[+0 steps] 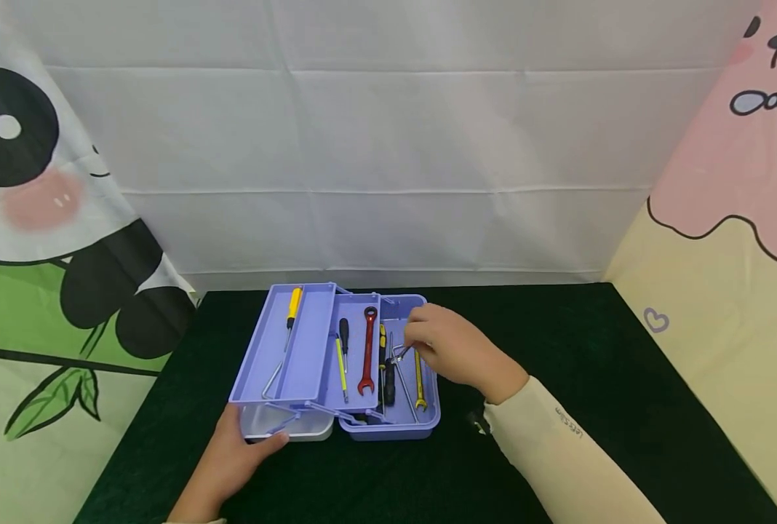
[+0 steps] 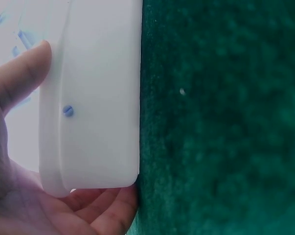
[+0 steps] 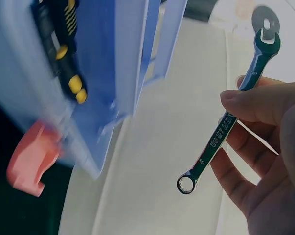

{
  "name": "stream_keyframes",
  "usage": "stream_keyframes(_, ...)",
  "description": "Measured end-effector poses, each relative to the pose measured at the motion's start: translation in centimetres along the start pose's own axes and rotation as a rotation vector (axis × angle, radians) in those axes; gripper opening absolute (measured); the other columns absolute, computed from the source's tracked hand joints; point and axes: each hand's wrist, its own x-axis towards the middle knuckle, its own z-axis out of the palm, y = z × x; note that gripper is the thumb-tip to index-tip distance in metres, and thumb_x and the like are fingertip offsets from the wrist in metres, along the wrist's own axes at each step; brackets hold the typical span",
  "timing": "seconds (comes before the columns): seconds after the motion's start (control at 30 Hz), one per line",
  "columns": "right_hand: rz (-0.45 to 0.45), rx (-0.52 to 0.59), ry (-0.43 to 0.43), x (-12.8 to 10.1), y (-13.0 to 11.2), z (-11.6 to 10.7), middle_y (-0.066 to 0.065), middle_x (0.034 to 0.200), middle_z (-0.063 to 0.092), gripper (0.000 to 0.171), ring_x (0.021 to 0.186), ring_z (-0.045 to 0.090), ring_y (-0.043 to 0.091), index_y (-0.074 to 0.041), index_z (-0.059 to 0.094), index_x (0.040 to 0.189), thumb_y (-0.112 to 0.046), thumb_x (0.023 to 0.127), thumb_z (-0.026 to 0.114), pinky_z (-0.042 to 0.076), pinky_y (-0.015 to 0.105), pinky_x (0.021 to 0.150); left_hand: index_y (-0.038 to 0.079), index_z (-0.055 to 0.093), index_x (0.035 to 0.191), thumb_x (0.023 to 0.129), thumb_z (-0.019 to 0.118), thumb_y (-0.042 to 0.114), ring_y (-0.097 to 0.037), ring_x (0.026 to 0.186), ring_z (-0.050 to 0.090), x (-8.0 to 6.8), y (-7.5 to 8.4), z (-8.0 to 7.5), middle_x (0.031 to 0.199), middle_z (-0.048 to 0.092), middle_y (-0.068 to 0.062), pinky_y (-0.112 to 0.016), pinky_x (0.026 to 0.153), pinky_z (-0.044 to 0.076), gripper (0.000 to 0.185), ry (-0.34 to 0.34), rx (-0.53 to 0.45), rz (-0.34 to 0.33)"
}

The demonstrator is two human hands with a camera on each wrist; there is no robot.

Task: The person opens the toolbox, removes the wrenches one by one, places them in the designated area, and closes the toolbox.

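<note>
A lavender toolbox [image 1: 310, 349] stands open on the dark green mat [image 1: 559, 349], its trays spread out. My right hand [image 1: 421, 342] hovers over the right tray and pinches a small silver wrench [image 1: 400, 354] between thumb and fingers. In the right wrist view the silver wrench [image 3: 220, 142] shows its ring end down and open end up, clear of the toolbox [image 3: 132, 73]. My left hand [image 1: 257, 440] grips the toolbox's white base [image 1: 297, 426] at its near left corner. In the left wrist view the thumb [image 2: 20, 73] lies on top of the white base [image 2: 98, 98].
The trays hold a yellow screwdriver [image 1: 293, 309], a red wrench [image 1: 367, 349], a black screwdriver [image 1: 343, 338], a yellow wrench [image 1: 419, 378] and a bent hex key [image 1: 272, 378]. Cloth backdrops stand at the back and both sides of the mat.
</note>
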Motion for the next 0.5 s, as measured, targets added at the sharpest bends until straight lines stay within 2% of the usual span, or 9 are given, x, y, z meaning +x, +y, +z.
stream_keyframes(0.2, 0.136, 0.038, 0.086, -3.2, 2.4, -0.3, -0.008, 0.102, 0.064, 0.013, 0.092, 0.055, 0.011, -0.017, 0.076, 0.099, -0.004, 0.096, 0.072, 0.055, 0.030, 0.083, 0.007, -0.004, 0.164, 0.082, 0.083, 0.055, -0.055, 0.143, 0.028, -0.1, 0.2, -0.1, 0.163, 0.012, -0.034, -0.073, 0.113, 0.024, 0.129, -0.006, 0.015, -0.025)
stream_keyframes(0.5, 0.309, 0.052, 0.140, -7.2, 5.0, -0.3, -0.006, 0.102, 0.064, 0.016, 0.090, 0.059, 0.012, -0.018, 0.074, 0.104, -0.005, 0.095, 0.074, 0.057, 0.036, 0.085, 0.011, -0.006, 0.165, 0.083, 0.084, 0.051, -0.055, 0.145, 0.024, -0.1, 0.2, 0.0, 0.165, 0.010, -0.032, -0.073, 0.113, 0.023, 0.128, -0.002, 0.012, -0.008)
